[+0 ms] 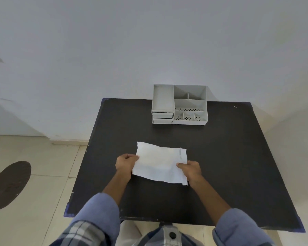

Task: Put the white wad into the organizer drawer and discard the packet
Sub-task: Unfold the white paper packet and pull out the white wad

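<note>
Two hands are holding a flat white packet (160, 164) just above the dark counter (229, 157).

Both sleeves are reaching in over the near edge; the left hand (125, 163) is pinching the packet's left edge, thumb on top, while the right hand (189, 170) is gripping its right edge, fingers curled closed around it. Between them the packet is lying nearly flat, tilting slightly. Well beyond both hands, at the counter's far edge, a grey organizer (179, 104) is sitting with its two small drawers (162, 118) pushed in at its left front. I cannot tell where the white wad is.
</note>
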